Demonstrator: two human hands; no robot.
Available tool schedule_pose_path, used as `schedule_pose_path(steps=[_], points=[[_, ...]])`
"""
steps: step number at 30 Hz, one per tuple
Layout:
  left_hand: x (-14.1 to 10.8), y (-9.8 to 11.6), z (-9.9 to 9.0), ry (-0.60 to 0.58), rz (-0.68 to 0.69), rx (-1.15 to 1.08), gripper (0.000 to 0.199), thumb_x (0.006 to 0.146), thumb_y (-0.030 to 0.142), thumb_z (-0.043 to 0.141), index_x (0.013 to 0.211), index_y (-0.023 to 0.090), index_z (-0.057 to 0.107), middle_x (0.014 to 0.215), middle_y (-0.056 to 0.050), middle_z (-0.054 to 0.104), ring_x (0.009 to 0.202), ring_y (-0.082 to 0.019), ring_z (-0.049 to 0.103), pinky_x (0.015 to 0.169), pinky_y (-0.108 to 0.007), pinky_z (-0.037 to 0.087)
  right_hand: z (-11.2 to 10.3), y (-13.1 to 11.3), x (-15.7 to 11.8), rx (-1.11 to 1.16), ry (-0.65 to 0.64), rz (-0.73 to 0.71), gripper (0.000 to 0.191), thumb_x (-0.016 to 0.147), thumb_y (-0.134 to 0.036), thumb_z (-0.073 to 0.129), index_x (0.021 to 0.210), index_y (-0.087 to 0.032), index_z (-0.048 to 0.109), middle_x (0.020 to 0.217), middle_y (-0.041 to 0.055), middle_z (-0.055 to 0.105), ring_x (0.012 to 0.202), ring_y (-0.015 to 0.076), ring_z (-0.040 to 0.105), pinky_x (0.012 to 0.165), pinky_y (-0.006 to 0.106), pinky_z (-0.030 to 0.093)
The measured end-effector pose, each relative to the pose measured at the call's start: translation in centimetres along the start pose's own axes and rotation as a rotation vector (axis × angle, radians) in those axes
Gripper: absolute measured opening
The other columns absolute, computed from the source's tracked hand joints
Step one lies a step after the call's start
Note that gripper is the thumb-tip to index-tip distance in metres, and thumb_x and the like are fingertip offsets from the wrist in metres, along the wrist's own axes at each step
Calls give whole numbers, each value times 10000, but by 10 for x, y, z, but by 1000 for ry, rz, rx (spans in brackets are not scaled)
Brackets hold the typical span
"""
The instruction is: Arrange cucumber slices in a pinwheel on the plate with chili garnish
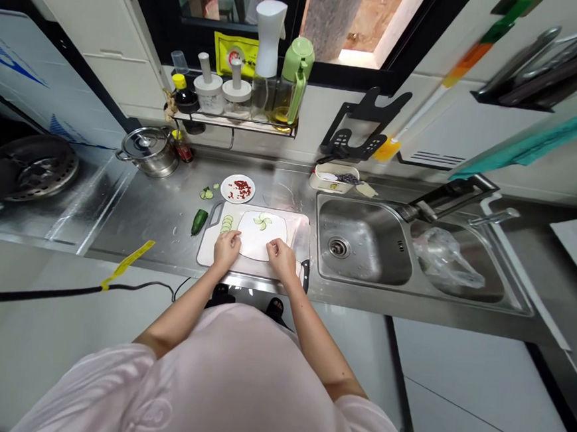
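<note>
Plate [253, 247] sits between a person's two hands, the left hand [227, 251] at its left edge and the right hand [283, 261] over its right side, both with fingertips drawn together, though whether they grip anything cannot be told, and cucumber slices [263, 222] fan out beyond them on its far half.

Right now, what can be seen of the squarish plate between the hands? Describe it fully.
The squarish plate is white with rounded corners and a thin dark edge line; it looks smooth, perhaps ceramic. It lies flat on the pale cutting board, pale green slices fanned out on its far half, its near middle bare. The left hand is at its left side, the right hand over its near right part; whether either touches it is unclear.
</note>
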State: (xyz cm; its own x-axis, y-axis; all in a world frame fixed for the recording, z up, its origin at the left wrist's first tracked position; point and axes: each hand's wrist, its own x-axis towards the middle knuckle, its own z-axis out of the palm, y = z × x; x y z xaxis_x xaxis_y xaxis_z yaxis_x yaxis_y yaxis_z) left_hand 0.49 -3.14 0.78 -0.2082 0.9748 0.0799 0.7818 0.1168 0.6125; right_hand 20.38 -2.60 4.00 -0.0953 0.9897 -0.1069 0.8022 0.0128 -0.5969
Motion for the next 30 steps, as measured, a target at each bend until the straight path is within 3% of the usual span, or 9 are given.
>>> schedule_pose_path(steps=[6, 12, 20, 30], points=[[-1, -27, -18, 37, -162, 106, 230, 850, 244, 488, 1013, 197, 643, 940, -62, 674, 945, -204, 601, 871, -311, 428, 4, -1, -3, 49, 10, -13, 245, 928, -358, 436, 947, -211, 631, 833, 26, 658, 748, 167, 579, 642, 244, 344], [-7, -34, -28, 22, -330, 246, 236, 825, 373, 560, 996, 219, 610, 943, -65, 649, 1008, -258, 572, 893, -387, 346, 8, -4, -7, 110, 14, -16, 229, 910, -359, 462, 916, -213, 638, 781, 22, 637, 722, 170, 567, 629, 250, 343], [-11, -38, -22, 12, -352, 266, 222, 816, 390, 569, 942, 221, 637, 1033, -91, 652, 1040, -289, 552, 902, -416, 310, 7, -4, -12, 105, 12, -17, 237, 914, -361, 454, 906, -208, 635, 789, 31, 645, 707, 173, 563, 620, 256, 328], [-12, -34, -19, 68, -372, 48, 110, 790, 314, 587, 850, 232, 630, 875, -33, 699, 901, -229, 612, 865, -354, 351, 10, 0, -17, 116, 29, -39, 221, 906, -359, 463, 908, -217, 633, 766, 21, 636, 687, 171, 557, 608, 253, 325]])
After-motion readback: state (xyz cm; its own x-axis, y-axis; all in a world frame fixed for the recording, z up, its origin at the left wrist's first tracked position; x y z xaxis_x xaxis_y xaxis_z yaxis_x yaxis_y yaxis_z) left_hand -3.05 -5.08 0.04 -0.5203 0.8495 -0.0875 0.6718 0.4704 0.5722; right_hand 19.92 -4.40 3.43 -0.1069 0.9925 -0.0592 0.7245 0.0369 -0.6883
